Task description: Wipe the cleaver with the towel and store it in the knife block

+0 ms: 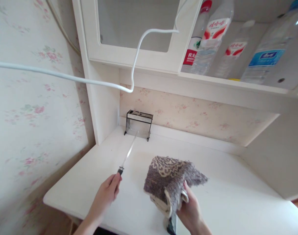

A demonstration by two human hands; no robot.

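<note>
My left hand is closed around the dark handle of a knife. Its long thin blade points away from me toward a metal knife block that stands against the back wall. My right hand grips a bunched grey and cream patterned cloth held just above the white counter. Cloth and knife are apart, the cloth to the right of the blade. A dark object pokes out under the cloth near my right wrist; what it is cannot be made out.
A white cable hangs across the view from the left wall to the cabinet door. Several plastic water bottles stand on the shelf at upper right. Floral wallpaper covers the left wall.
</note>
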